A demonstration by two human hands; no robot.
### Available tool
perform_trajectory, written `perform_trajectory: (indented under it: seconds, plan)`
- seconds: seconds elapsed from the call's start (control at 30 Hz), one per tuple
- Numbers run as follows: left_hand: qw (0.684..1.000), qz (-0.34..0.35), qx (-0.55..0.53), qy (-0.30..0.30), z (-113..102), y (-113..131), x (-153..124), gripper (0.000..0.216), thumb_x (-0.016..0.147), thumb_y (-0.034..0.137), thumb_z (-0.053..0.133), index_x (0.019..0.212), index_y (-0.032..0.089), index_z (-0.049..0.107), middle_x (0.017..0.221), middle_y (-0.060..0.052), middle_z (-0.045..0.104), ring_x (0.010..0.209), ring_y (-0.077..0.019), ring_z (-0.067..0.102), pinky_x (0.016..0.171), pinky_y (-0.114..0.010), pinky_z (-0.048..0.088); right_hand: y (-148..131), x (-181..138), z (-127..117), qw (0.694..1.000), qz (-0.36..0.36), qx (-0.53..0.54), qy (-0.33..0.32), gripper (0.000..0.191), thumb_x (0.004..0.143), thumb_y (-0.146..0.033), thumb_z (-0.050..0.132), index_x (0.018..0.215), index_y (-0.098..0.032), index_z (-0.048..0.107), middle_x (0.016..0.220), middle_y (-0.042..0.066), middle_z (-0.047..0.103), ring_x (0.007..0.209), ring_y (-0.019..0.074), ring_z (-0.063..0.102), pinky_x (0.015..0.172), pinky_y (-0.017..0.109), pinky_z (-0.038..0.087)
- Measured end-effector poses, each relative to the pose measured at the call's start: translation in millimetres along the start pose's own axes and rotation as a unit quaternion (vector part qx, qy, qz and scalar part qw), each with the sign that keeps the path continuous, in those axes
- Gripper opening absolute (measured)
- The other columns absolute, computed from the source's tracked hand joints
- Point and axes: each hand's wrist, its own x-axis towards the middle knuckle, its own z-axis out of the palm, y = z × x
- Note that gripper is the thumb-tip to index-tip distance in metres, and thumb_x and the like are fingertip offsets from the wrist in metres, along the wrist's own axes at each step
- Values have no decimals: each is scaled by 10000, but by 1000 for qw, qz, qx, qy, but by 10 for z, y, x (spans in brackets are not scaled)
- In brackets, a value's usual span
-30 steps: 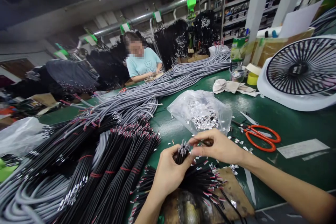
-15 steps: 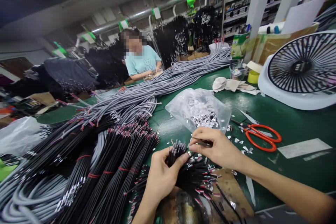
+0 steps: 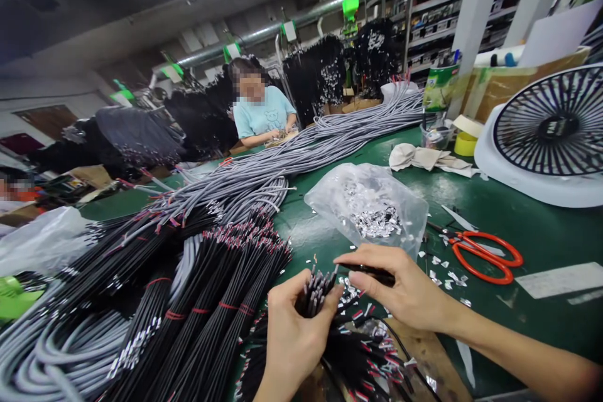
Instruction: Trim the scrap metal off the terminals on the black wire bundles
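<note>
My left hand [image 3: 298,336] is wrapped round a bundle of thin black cables [image 3: 316,294], whose greyish stripped ends point up between thumb and fingers. My right hand [image 3: 405,286] is closed on a dark pair of tweezers [image 3: 377,272]. Their tips reach the top right of the bundle, beside one cable end that stands higher than the others. Whether the tips grip that end I cannot tell. Below my hands, more black cables with red and white wire ends [image 3: 372,358] fan out over a brown board [image 3: 436,361].
A clear plastic bag [image 3: 325,191] of small silvery pieces lies ahead. Orange-handled scissors [image 3: 490,257] and a white fan [image 3: 532,185] are on the right. Tied black cable bundles [image 3: 207,326] and long grey cables [image 3: 301,160] cover the left and back. Across the table sits a person [image 3: 264,113].
My right hand's fingers have opened out somewhat along the tweezers, and one cable end now stands up higher beside their tips. The whole view has shifted slightly.
</note>
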Motion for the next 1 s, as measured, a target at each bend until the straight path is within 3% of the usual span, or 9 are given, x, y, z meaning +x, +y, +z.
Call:
perform_trajectory:
  seconds: [0.23,0.47,0.63,0.83,0.93,1.0]
  plan:
    - [999,4,48,3,11,-51,14,394,725,369,622,520,177,346,505,52,312,496,-85,295,447,-214,241,-13,-28,14,1000,-23,-11,-1,212,855,-238,525,981,-170,681,752,26,641,666,110,561,607,243,419]
    - [999,-14,38,-7,22,-44,15,389,716,397,633,521,166,388,518,50,311,503,-83,291,447,-211,245,12,-36,13,999,-29,-31,10,208,855,-234,527,984,-177,679,766,22,653,676,109,567,623,245,422]
    - [996,-50,-22,-74,-36,-61,44,314,741,390,616,579,129,548,536,28,397,519,-90,360,472,-205,313,-14,-26,-13,999,-20,-37,20,195,849,-214,526,939,-166,693,745,23,656,652,108,566,612,245,422]
    - [975,-92,-138,-146,-100,-86,17,305,758,377,603,607,113,583,534,13,445,499,-96,430,453,-203,371,-25,-17,-26,998,-8,33,44,188,799,-244,613,970,-189,669,770,10,625,673,102,547,610,231,413]
    - [970,-79,-143,-181,-88,-64,2,313,769,369,590,591,111,593,514,12,457,475,-94,435,435,-203,361,-10,-12,9,996,-17,67,47,90,795,-258,617,804,-174,651,720,-4,571,632,93,499,573,221,386]
    - [973,-64,-125,-181,-66,-32,6,298,769,360,587,609,111,615,505,11,468,470,-98,435,440,-209,358,3,-9,33,997,1,69,43,159,817,-264,586,698,-160,595,685,-5,545,618,98,478,557,223,372]
